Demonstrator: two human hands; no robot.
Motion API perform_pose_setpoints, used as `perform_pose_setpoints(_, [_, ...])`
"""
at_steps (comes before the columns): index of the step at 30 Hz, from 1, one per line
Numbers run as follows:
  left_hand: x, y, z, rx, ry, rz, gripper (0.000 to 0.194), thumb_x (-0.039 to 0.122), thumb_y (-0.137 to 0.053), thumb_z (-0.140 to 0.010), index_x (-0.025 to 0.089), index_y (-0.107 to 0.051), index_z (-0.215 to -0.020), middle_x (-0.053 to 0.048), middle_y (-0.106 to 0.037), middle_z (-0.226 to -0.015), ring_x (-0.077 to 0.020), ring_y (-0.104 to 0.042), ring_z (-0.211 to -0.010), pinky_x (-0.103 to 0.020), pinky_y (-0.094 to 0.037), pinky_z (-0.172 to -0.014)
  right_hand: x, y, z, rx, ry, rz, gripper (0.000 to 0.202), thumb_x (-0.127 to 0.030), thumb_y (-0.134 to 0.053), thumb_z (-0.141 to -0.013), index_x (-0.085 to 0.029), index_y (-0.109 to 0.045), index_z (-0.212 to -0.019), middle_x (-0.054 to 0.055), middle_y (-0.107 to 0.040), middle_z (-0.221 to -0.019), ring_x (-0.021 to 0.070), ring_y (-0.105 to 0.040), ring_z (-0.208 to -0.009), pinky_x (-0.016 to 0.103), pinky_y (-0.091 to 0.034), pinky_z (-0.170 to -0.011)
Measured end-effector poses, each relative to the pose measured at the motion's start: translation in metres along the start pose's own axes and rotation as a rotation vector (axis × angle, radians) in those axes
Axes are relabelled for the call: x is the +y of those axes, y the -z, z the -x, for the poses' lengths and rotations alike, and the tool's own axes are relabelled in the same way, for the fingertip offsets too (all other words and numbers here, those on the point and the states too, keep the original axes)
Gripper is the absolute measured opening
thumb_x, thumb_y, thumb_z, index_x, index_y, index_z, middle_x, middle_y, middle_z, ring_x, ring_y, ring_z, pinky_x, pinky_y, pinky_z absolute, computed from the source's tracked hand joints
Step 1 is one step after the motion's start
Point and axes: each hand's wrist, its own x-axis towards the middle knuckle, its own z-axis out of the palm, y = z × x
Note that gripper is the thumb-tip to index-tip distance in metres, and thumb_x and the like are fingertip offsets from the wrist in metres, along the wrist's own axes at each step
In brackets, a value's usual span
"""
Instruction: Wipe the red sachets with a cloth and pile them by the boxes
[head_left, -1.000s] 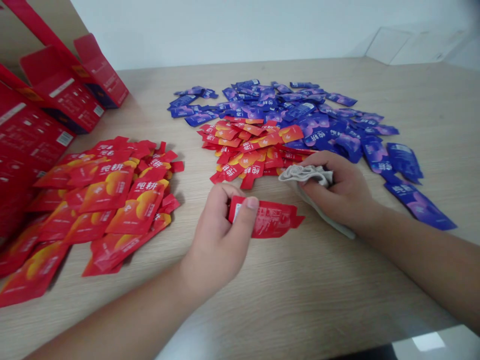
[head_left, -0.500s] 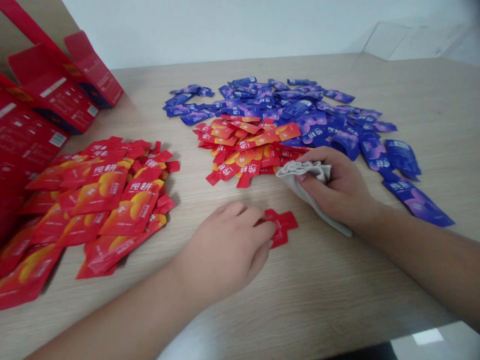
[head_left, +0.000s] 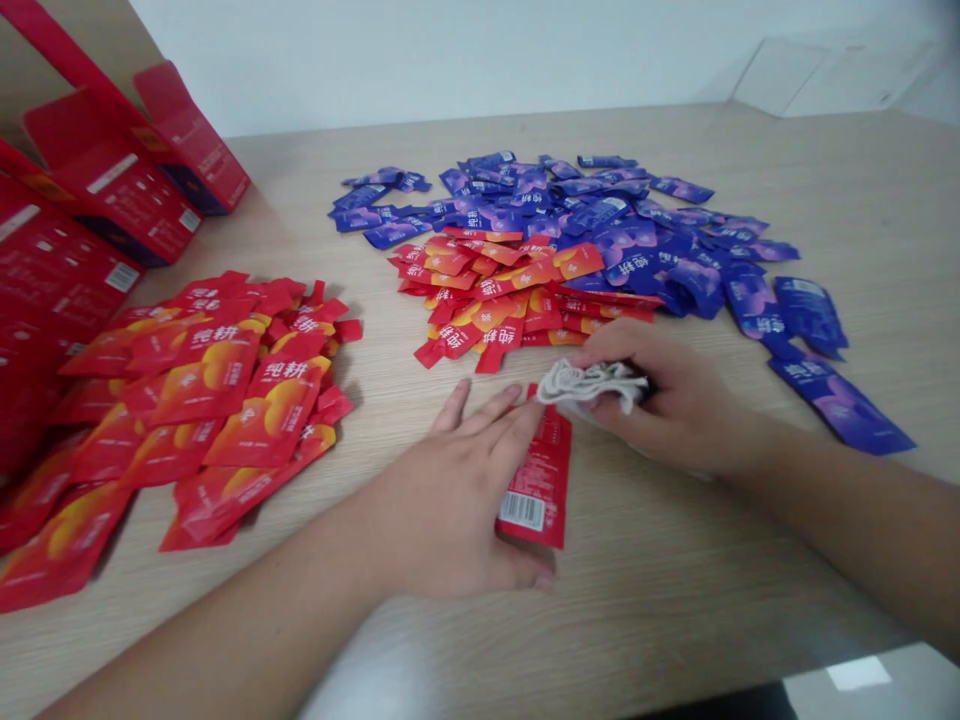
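A red sachet (head_left: 546, 480) lies on the table, its back with a white barcode label facing up. My left hand (head_left: 457, 490) rests over its left side, fingers spread and the thumb near its lower edge. In my right hand (head_left: 667, 400) is a folded whitish cloth (head_left: 589, 385), held at the sachet's upper end. Beyond my hands is a heap of red-orange sachets (head_left: 495, 305), its back right side against a spread of blue-purple sachets (head_left: 630, 250). Another pile of red-orange sachets (head_left: 202, 390) lies to the left of my left hand.
Red cardboard boxes (head_left: 112, 190) with open flaps stand at the left edge. The wooden table (head_left: 360, 640) runs back to a pale wall (head_left: 480, 60). A clear plastic object (head_left: 780, 80) sits at the far right corner.
My left hand has gone from curled fingers on the sachet to spread fingers beside it. The sachet now lies with its barcode showing. The cloth has moved left onto its upper end.
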Motion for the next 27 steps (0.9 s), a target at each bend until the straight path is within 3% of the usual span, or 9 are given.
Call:
perform_pose_setpoints(3, [-0.002,0.001,-0.002,-0.071,0.049,0.043,0.133,0.068,-0.095,-0.072,0.016,-0.025,-0.173,-0.024,-0.035,-0.178,-0.0380,-0.032,-0.168,-0.067,0.001,-0.139,-0.022,-0.009,0.004,-0.257,0.068,-0.158,0.033,-0.016,-0.076,-0.089,-0.029,-0.071,-0.120,0.004,-0.077,-0.115,0.0250,-0.074,-0.106,0.040,-0.060,-0.094])
perform_pose_setpoints(5, [0.000,0.002,-0.004,-0.080,0.089,0.070,0.135,0.068,-0.095,-0.073,0.017,-0.022,-0.174,-0.023,-0.032,-0.180,-0.0354,-0.036,-0.167,-0.065,-0.001,-0.139,-0.033,-0.017,0.005,-0.490,0.044,-0.145,0.026,-0.013,-0.077,-0.088,-0.026,-0.075,-0.111,0.003,-0.079,-0.114,0.0246,-0.074,-0.110,0.040,-0.058,-0.102])
perform_pose_setpoints(7, [0.002,0.001,-0.005,-0.082,0.107,0.088,0.140,0.069,-0.095,-0.072,0.017,-0.017,-0.175,-0.023,-0.031,-0.180,-0.0337,-0.039,-0.165,-0.063,0.000,-0.140,-0.037,-0.022,0.004,-0.590,0.029,-0.056,0.025,-0.010,-0.078,-0.087,-0.024,-0.079,-0.107,0.004,-0.081,-0.115,0.0259,-0.073,-0.115,0.044,-0.055,-0.111])
perform_pose_setpoints(12, [0.003,-0.003,-0.007,-0.085,0.152,0.052,0.146,0.073,-0.090,-0.075,0.008,-0.008,-0.176,-0.028,-0.026,-0.180,-0.0338,-0.037,-0.166,-0.057,0.000,-0.141,-0.018,-0.019,-0.007,-0.501,-0.055,0.175,0.045,-0.004,-0.072,-0.082,-0.021,-0.082,-0.123,0.011,-0.078,-0.135,0.0307,-0.071,-0.127,0.049,-0.052,-0.118])
perform_pose_setpoints(15, [0.002,0.000,-0.005,-0.129,0.132,0.015,0.145,0.078,-0.084,-0.080,0.003,-0.006,-0.176,-0.030,-0.016,-0.181,-0.0354,-0.023,-0.171,-0.058,0.000,-0.141,-0.007,-0.017,-0.011,-0.442,-0.068,0.264,0.045,-0.008,-0.071,-0.083,-0.017,-0.081,-0.125,0.014,-0.078,-0.129,0.0333,-0.072,-0.123,0.051,-0.054,-0.114])
perform_pose_setpoints(17, [0.002,0.002,-0.004,-0.150,0.105,0.022,0.133,0.082,-0.070,-0.091,0.002,-0.007,-0.175,-0.030,-0.012,-0.181,-0.0350,-0.017,-0.172,-0.059,-0.003,-0.141,-0.003,-0.017,-0.012,-0.412,-0.070,0.297,0.040,-0.009,-0.070,-0.084,-0.016,-0.081,-0.121,0.014,-0.078,-0.123,0.0340,-0.072,-0.121,0.052,-0.056,-0.111])
perform_pose_setpoints(19, [0.003,0.002,-0.003,-0.119,0.112,0.031,0.113,0.078,-0.054,-0.104,0.002,-0.011,-0.175,-0.029,-0.018,-0.181,-0.0326,-0.020,-0.172,-0.059,-0.007,-0.141,0.000,-0.018,-0.012,-0.394,-0.072,0.299,0.036,-0.011,-0.069,-0.084,-0.015,-0.081,-0.118,0.015,-0.077,-0.122,0.0337,-0.071,-0.119,0.051,-0.056,-0.110])
perform_pose_setpoints(21, [0.003,-0.001,-0.004,-0.056,0.143,0.014,0.099,0.069,-0.049,-0.109,0.003,-0.015,-0.175,-0.028,-0.027,-0.180,-0.0310,-0.027,-0.170,-0.059,-0.013,-0.141,0.002,-0.017,-0.011,-0.380,-0.077,0.293,0.037,-0.011,-0.068,-0.084,-0.015,-0.081,-0.118,0.015,-0.077,-0.123,0.0338,-0.071,-0.120,0.051,-0.055,-0.111])
perform_pose_setpoints(27, [0.006,-0.009,-0.009,0.000,0.232,-0.016,0.110,0.063,-0.070,-0.098,0.007,-0.017,-0.176,-0.024,-0.038,-0.177,-0.0326,-0.038,-0.166,-0.058,-0.023,-0.140,-0.010,0.000,-0.010,-0.333,-0.030,0.085,0.036,-0.010,-0.070,-0.086,-0.020,-0.076,-0.120,0.009,-0.077,-0.120,0.0258,-0.071,-0.114,0.040,-0.056,-0.105])
